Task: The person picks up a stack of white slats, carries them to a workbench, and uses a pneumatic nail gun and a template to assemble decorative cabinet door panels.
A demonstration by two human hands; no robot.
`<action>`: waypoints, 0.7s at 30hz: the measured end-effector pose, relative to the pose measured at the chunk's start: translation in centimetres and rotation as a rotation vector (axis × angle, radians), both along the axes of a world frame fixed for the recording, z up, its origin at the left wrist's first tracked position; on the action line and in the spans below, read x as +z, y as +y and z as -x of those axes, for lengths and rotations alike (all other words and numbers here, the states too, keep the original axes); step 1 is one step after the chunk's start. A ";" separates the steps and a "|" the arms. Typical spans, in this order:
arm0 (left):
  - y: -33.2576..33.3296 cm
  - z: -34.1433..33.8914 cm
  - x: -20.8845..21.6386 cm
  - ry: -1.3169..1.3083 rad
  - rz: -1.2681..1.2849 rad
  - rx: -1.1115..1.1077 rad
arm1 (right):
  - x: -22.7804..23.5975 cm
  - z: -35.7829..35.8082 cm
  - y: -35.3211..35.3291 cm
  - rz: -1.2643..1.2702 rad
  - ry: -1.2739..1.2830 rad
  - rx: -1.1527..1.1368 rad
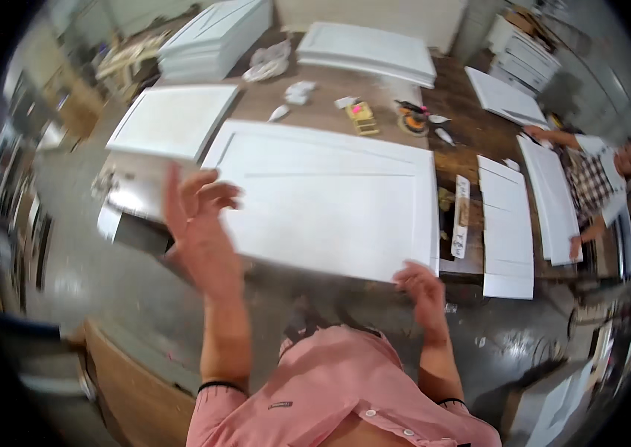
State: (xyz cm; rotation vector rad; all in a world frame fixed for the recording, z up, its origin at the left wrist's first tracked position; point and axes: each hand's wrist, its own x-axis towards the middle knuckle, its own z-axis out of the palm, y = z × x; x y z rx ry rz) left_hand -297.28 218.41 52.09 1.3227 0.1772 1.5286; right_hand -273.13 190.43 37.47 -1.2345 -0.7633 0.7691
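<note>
A large white panel door (330,208) with a recessed inner frame lies flat on the workbench in front of me. My left hand (200,223) is raised at its near left corner, fingers spread and slightly blurred, holding nothing. Close to the near right corner, my right hand (421,289) has its fingers curled at the panel's front edge; the fingertips partly hide the contact. Beyond the panel are an orange-and-black sander (411,119) and a yellow pad-like item (362,118) with a pink spot.
White panels stand stacked at the far left (211,45) and far middle (368,52). Another panel (174,119) lies left, and a narrow one (507,223) lies right. A co-worker (598,179) in a checked apron handles a white panel (550,197). A marked white strip (461,216) lies between.
</note>
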 end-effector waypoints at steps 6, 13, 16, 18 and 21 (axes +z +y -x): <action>13.8 14.6 -21.1 1.591 -0.106 0.788 | -4.6 -7.4 3.6 0.612 -0.865 -0.615; 10.3 16.1 -19.0 1.554 -0.074 0.588 | -6.1 -8.0 2.2 0.718 -0.385 -0.592; 6.9 17.5 -18.4 1.471 0.041 0.513 | -7.5 -11.1 -1.4 0.676 -0.342 -0.572; 5.7 18.7 -19.8 1.335 0.181 0.425 | -5.8 -10.4 -1.7 0.687 -0.285 -0.537; 6.7 20.9 -18.0 1.170 0.522 0.082 | -2.0 -9.7 -3.5 0.813 -0.136 -0.465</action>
